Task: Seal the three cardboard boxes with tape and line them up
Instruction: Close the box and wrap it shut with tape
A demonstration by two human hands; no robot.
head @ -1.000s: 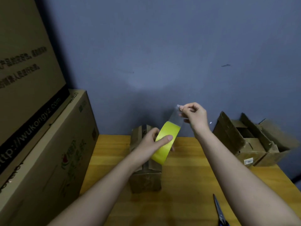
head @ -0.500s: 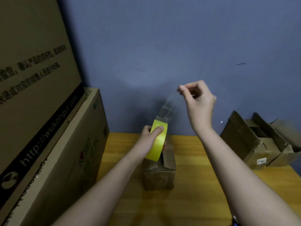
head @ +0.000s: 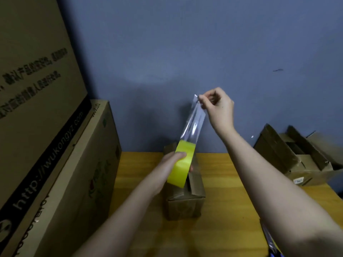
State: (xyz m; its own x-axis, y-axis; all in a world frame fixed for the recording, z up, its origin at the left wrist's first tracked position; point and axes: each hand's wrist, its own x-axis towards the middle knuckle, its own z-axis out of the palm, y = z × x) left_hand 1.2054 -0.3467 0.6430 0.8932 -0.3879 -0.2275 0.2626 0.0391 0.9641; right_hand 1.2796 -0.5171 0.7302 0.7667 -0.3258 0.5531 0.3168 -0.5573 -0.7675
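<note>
Here the left hand gripped the roll above the box; the right hand pinched the strip, which ran up and away.

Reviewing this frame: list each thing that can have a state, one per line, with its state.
Tape roll: held up in left hand grip.
Tape strip: pulled out, uncut, end pinched by right hand.
Middle box: flaps unsealed, right one raised.
Right boxes: flaps open.
Scissors: lying on table, mostly hidden.
</note>
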